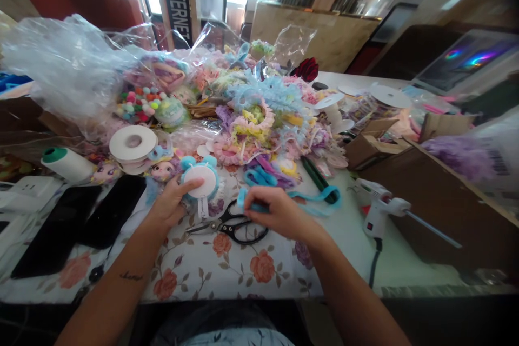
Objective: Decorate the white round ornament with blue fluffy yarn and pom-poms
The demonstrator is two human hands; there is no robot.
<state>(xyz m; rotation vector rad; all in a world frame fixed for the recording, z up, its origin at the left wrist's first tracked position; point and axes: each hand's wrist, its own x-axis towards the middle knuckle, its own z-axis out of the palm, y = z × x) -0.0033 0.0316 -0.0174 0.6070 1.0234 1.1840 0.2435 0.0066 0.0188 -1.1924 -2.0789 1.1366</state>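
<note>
My left hand (174, 200) is closed on a round craft piece (201, 181) with a white disc back and a light-blue fluffy rim, its thumb pressed on the disc. A small printed tag (203, 207) hangs from the piece's lower edge. To the right, my right hand (275, 211) pinches the end of a blue ribbon (320, 197) that trails off to the right and loops on the table. Black-handled scissors (231, 225) lie on the floral cloth between my hands, with the right hand just above one handle.
Two dark phones (113, 211) lie at left, near a thread cone (67, 164) and a white ribbon spool (133, 143). A heap of ruffled trims (263, 97) fills the back. At right stand a glue gun (377, 205) and a cardboard box (458, 205).
</note>
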